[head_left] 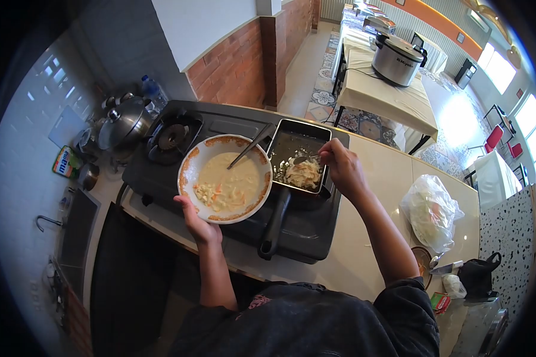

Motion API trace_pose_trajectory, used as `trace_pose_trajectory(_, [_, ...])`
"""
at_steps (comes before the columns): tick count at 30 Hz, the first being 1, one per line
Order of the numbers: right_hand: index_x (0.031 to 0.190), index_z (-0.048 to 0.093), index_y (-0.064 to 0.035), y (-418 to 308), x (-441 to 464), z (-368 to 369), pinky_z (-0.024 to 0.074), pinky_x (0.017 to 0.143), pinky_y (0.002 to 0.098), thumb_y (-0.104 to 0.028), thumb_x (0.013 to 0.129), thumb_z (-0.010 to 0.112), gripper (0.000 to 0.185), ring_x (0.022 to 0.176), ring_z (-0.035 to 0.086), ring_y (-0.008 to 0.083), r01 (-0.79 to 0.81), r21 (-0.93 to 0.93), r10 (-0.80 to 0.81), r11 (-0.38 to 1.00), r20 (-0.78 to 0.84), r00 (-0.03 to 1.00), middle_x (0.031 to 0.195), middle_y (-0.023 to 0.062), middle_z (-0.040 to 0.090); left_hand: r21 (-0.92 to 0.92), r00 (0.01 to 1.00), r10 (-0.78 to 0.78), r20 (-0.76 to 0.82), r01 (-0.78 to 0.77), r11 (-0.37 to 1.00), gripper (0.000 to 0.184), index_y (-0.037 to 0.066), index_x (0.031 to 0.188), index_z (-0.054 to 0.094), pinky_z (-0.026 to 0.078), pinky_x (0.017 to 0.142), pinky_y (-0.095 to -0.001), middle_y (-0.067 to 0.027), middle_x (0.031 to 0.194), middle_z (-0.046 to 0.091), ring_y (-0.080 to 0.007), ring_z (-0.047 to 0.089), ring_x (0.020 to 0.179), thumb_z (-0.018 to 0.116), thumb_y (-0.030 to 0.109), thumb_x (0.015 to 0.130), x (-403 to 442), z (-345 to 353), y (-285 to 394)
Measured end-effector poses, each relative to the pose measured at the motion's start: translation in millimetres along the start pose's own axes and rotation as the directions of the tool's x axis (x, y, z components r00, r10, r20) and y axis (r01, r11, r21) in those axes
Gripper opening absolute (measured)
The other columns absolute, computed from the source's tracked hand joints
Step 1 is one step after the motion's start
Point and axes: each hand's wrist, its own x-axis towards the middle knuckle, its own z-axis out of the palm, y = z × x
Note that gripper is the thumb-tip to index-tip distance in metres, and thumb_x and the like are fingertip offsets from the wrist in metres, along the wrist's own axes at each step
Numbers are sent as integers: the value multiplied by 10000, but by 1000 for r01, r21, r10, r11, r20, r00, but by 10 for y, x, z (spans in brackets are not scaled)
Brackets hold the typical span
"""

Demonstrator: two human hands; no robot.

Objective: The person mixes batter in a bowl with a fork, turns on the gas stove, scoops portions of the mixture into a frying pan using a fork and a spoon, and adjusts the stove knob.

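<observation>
My left hand [201, 225] is closed on the near rim of a white bowl [187, 171] with an orange patterned edge, held tilted above the stove. Pale batter [232, 178] with bits of vegetable fills much of it, and a spoon [251, 146] leans in it toward the pan. My right hand [344, 168] grips another spoon [305, 159], its tip at a lump of batter [304, 174] in the square frying pan [278, 132]. Shiny oil with small bubbles surrounds the lump. The pan's black handle [274, 225] points toward me.
The dark gas stove [223, 113] has a bare left burner [173, 137]. Beyond it are a lidded steel pot [125, 125] and a sponge pack [66, 162]. A plastic bag of vegetables [432, 208] lies right, near a knife [446, 268]. A rice cooker [397, 60] stands on a far table.
</observation>
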Motion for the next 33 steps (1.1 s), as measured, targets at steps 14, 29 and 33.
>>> trace_pose_trajectory(14, [881, 512, -34, 85, -98, -25, 431, 555, 260, -168, 896, 443, 151, 595, 563, 143, -273, 425, 399, 863, -242, 885, 623, 78, 580, -36, 1000, -12, 15, 13, 999, 718, -27, 1303, 264, 287, 1000, -368, -165, 1323, 337, -266, 357, 1212, 230, 556, 886, -59, -12, 49])
trace_pose_trajectory(29, [913, 500, -16, -1023, -839, -1079, 389, 528, 205, -212, 927, 418, 213, 540, 502, 113, -111, 916, 478, 385, -95, 873, 609, 80, 545, -58, 901, -202, 384, 241, 969, 707, -18, 1325, 220, 231, 1031, -362, -146, 1347, 308, -240, 305, 1246, 224, 541, 893, -812, 341, 560])
trace_pose_trajectory(33, [898, 499, -22, -940, -1358, -1368, 384, 498, 184, -244, 931, 412, 241, 524, 513, 95, -120, 856, 560, 502, -216, 800, 593, 64, 544, 25, 802, -355, 480, 392, 920, 670, -22, 1313, 241, 299, 998, -363, -149, 1309, 361, -241, 372, 1203, 202, 511, 908, -1271, 596, 360])
